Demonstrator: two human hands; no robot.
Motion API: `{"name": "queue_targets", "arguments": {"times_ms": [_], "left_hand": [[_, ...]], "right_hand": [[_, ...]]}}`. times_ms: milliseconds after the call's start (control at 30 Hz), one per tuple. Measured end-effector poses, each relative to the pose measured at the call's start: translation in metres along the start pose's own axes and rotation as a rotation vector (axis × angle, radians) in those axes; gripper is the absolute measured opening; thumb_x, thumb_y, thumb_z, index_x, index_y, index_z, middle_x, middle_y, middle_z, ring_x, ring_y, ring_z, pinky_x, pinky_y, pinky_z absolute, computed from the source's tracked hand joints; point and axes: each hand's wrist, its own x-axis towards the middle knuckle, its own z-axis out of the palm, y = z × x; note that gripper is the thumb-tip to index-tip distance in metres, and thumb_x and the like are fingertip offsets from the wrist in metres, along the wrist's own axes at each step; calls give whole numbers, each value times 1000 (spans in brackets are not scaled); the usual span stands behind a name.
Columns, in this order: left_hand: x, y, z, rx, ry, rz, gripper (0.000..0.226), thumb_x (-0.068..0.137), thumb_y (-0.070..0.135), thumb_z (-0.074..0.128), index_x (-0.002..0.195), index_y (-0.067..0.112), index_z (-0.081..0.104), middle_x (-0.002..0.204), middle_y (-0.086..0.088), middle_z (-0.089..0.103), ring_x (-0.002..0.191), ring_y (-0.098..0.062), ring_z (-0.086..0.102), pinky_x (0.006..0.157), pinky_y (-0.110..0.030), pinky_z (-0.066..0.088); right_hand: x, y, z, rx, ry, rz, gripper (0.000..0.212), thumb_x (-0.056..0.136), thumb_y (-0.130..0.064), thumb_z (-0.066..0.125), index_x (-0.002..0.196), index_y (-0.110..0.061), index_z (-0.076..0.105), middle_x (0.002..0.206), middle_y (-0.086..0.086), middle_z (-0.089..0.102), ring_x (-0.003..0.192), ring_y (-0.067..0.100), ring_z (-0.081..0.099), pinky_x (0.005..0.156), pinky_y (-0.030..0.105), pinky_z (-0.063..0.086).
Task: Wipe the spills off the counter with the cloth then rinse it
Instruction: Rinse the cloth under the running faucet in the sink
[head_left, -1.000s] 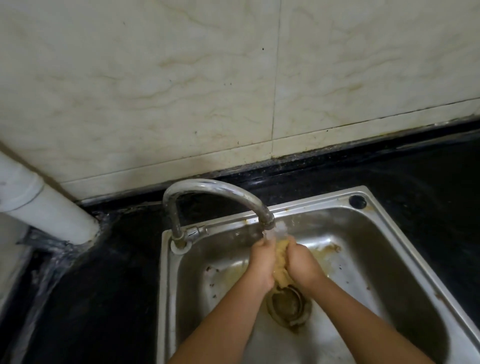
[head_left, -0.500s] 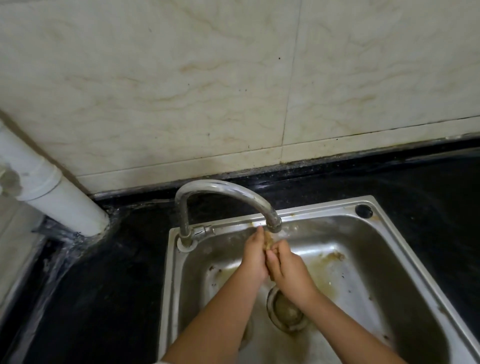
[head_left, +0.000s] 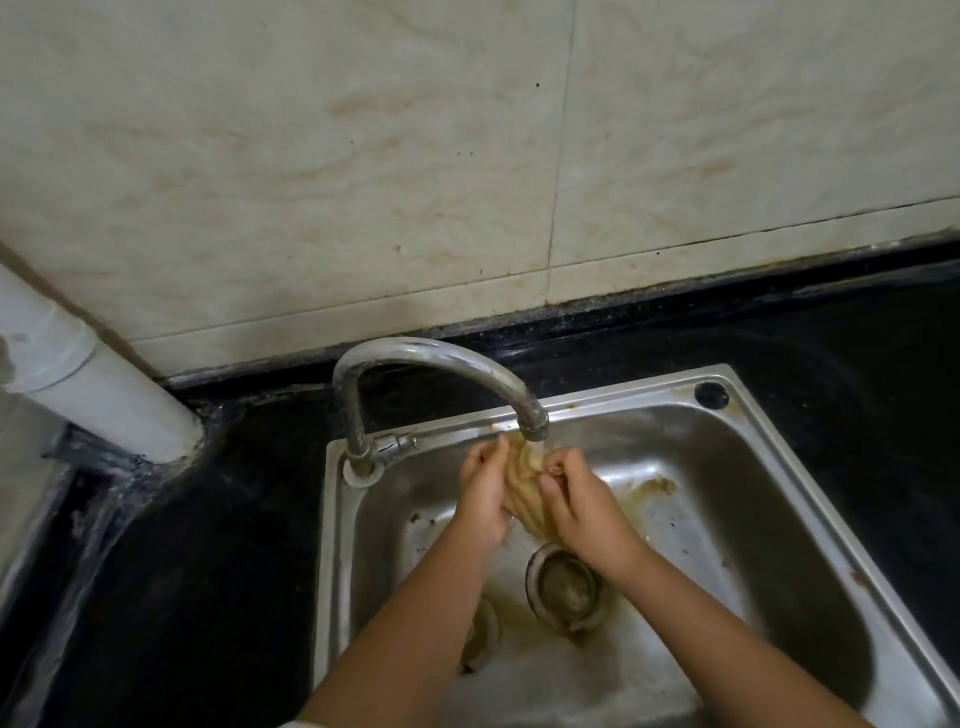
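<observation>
— Holding the cloth under the tap, why?
— So water can wash it. Fingers of the left hand and right hand pinch it, over the sink.

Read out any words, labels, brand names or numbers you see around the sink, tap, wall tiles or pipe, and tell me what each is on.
None: no readable text in this view.
Curved chrome tap: no brand mark shows.
Stainless steel sink: only brown stains, no stamp.
Cream marbled wall tiles: veins and specks only.
White plastic pipe: plain.
Yellowish stained cloth, held by left hand and right hand: no label shows.
</observation>
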Motion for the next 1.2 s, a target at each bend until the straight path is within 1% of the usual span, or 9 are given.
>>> {"name": "queue_targets", "arguments": {"times_ms": [300,400,533,633,767,900,1000,1067,1200], "left_hand": [[-6,-12,17,-2,-74,-116,29,98,26,39,87,8,60,72,-7,66,68,-19,63,77,-34,50],[-10,-9,7,28,-99,-104,35,98,29,36,94,4,60,70,-6,69,65,-15,66,73,-32,50],[-8,-1,-4,96,-121,-34,34,99,31,31,117,10,52,104,-13,62,81,-19,61,68,-29,50],[-13,3,-6,54,-239,-46,27,98,23,36,106,7,56,97,-12,63,79,-19,62,69,-29,52],[-20,10,-10,193,-196,22,15,92,21,49,90,7,57,84,-10,60,75,-20,58,67,-30,48],[-18,12,-10,348,26,52,15,94,25,48,84,15,54,94,-14,60,92,-30,58,87,-44,49],[-17,9,-3,364,44,70,19,96,28,43,95,12,54,102,-17,62,97,-32,61,92,-47,48],[-16,7,6,256,17,35,21,97,29,41,91,13,54,85,-10,60,82,-25,60,82,-38,51],[-15,3,21,82,-51,-71,32,98,16,35,71,16,52,49,1,52,51,-13,52,51,-22,43]], "right_hand": [[19,10,8,-282,-49,311,17,98,-18,26,100,-6,38,104,20,59,95,31,57,74,33,42],[20,16,6,-252,-21,252,14,99,-21,28,92,-10,33,93,17,59,83,28,56,64,30,38],[10,18,-4,325,76,302,7,96,-15,41,101,-20,40,90,2,55,76,16,55,58,17,40],[7,17,-9,734,26,480,24,91,-22,53,113,-27,43,99,0,56,81,9,57,61,19,46],[8,21,1,590,-52,427,5,89,-23,57,89,-19,60,85,2,60,74,12,57,63,21,47],[2,15,5,340,201,227,25,95,-17,46,72,-27,41,65,-7,44,60,5,42,55,14,34],[-5,-4,6,151,165,55,28,97,-17,37,73,-30,34,66,-10,43,59,2,41,54,14,34],[-10,-16,10,35,67,18,20,97,-31,28,79,-27,38,73,-6,51,63,8,48,55,18,33],[0,-14,15,-250,114,47,54,84,-42,14,107,-4,45,99,16,63,90,31,60,67,30,36]]}}
